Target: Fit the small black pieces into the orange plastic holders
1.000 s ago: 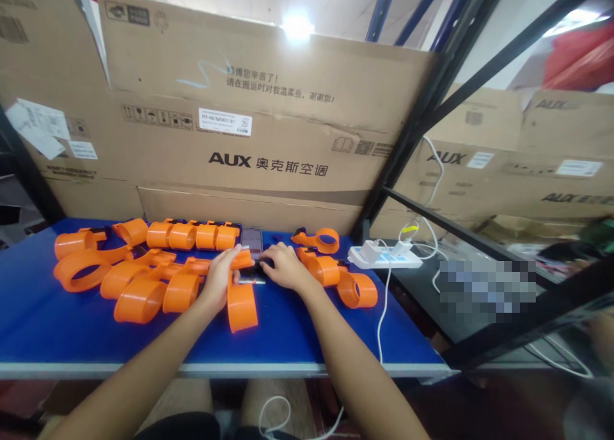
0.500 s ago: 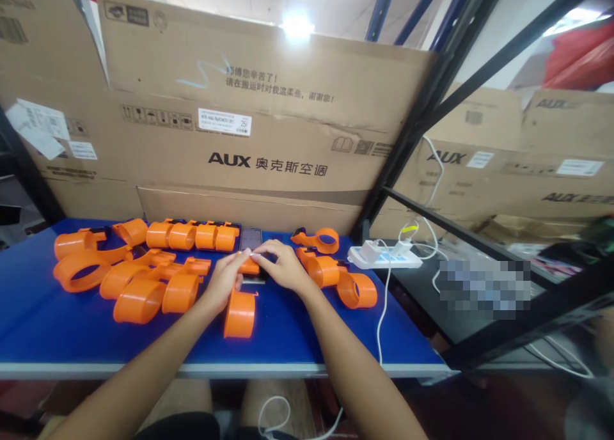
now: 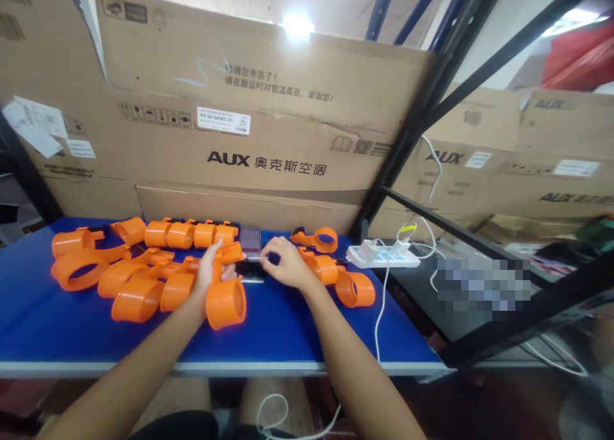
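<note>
My left hand is closed around an orange plastic holder, whose round cup end hangs down toward the table's front edge. The flat arm of that holder sticks out past my thumb. To its right, my right hand has thumb and forefinger pinched together; whatever is between them, if anything, is too small to make out. Between and behind the hands lies a dark, phone-like device, with something black in front of it. More orange holders lie in rows on the left, close to my left hand.
A few orange holders rest right of my right hand. Farther right a white power strip carries plugs and white cables. A large cardboard box stands behind the blue tabletop, and a black metal post rises at the right.
My left hand has moved left with the orange holder, tilting its cup. My right hand has come off the holder and shifted slightly right, the fingertips now apart from it.
</note>
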The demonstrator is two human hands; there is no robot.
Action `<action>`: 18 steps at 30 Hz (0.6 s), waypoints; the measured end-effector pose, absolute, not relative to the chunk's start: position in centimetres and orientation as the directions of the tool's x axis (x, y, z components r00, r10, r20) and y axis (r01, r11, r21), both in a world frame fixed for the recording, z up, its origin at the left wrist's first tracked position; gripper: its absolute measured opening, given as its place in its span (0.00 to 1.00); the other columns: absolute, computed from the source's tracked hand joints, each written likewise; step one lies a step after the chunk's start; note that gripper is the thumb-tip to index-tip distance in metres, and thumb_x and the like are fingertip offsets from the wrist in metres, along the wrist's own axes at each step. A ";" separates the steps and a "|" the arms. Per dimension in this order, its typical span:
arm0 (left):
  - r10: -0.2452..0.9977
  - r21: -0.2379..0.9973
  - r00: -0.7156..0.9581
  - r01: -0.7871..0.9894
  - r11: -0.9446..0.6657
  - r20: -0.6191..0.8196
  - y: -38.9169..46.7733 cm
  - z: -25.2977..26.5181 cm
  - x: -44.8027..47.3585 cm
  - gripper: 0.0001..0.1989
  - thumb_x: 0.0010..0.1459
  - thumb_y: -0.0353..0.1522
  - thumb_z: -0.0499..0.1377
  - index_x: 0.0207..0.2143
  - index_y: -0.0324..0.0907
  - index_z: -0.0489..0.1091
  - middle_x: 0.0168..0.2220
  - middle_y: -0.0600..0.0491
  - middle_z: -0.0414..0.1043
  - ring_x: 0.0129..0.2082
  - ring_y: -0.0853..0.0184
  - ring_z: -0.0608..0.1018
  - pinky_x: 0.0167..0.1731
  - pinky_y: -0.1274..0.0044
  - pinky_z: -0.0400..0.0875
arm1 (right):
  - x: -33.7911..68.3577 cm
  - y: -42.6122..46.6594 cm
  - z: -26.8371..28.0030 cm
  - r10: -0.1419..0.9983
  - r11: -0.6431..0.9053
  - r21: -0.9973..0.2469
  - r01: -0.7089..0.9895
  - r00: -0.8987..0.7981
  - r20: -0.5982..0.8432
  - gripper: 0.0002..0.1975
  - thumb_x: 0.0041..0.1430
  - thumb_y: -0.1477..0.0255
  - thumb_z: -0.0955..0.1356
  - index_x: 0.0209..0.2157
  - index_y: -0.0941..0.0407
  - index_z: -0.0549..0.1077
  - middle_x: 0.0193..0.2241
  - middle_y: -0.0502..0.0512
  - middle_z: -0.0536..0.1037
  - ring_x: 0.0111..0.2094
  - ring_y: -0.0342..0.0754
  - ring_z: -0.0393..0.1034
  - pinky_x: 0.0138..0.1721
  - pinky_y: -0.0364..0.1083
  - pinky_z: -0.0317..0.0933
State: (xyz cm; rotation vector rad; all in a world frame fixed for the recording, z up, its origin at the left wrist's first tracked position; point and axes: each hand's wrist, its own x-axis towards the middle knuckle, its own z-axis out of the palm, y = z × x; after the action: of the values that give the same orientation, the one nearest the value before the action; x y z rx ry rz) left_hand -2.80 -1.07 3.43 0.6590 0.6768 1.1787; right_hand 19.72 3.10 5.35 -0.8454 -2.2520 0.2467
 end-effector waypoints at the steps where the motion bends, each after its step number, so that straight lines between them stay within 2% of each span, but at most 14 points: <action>1: 0.960 0.751 0.258 -0.611 0.251 -0.110 -1.2 3.5 -2.8 0.30 0.60 0.54 0.56 0.35 0.34 0.78 0.10 0.59 0.55 0.10 0.71 0.59 0.13 0.79 0.55 | 19.3 2.8 5.2 0.623 0.780 -0.357 0.513 -0.589 0.514 0.03 0.62 0.72 0.71 0.34 0.54 0.78 0.38 0.54 0.75 0.42 0.51 0.66 0.48 0.51 0.58; 6: 0.941 0.712 0.337 -0.654 0.254 -0.027 -1.4 3.6 -2.5 0.29 0.63 0.53 0.53 0.34 0.35 0.77 0.11 0.58 0.57 0.10 0.71 0.58 0.14 0.79 0.54 | 16.8 1.6 4.5 0.596 0.802 -0.222 0.555 -0.717 0.362 0.07 0.66 0.67 0.70 0.39 0.52 0.82 0.43 0.57 0.73 0.47 0.53 0.61 0.48 0.52 0.54; 11: 0.941 0.734 0.337 -0.640 0.228 0.002 -1.3 3.6 -2.3 0.28 0.63 0.52 0.53 0.32 0.36 0.76 0.11 0.58 0.57 0.10 0.72 0.57 0.13 0.79 0.52 | 15.8 1.1 4.2 0.579 0.814 -0.165 0.557 -0.750 0.319 0.06 0.65 0.68 0.71 0.39 0.53 0.81 0.43 0.58 0.73 0.48 0.54 0.60 0.47 0.52 0.53; 15: 0.959 0.778 0.279 -0.593 0.209 -0.045 -1.1 3.5 -2.0 0.26 0.62 0.51 0.54 0.28 0.38 0.74 0.10 0.58 0.56 0.10 0.72 0.58 0.13 0.79 0.52 | 16.5 1.5 4.7 0.623 0.780 -0.234 0.581 -0.680 0.386 0.08 0.68 0.70 0.67 0.39 0.55 0.79 0.39 0.57 0.75 0.44 0.52 0.63 0.45 0.51 0.55; 18: 0.981 0.824 0.167 -0.539 0.176 -0.101 -0.9 2.9 -1.6 0.26 0.60 0.53 0.56 0.25 0.40 0.72 0.10 0.59 0.54 0.10 0.72 0.58 0.13 0.79 0.53 | 17.3 1.7 5.5 0.657 0.752 -0.382 0.537 -0.572 0.491 0.10 0.70 0.69 0.65 0.39 0.55 0.78 0.37 0.56 0.78 0.40 0.50 0.66 0.46 0.51 0.58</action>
State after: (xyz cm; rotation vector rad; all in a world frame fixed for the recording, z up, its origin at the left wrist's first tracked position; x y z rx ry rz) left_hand -1.58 -0.93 2.91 0.7355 0.7510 1.2326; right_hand 17.34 1.68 5.49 -0.8923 -2.3221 0.2512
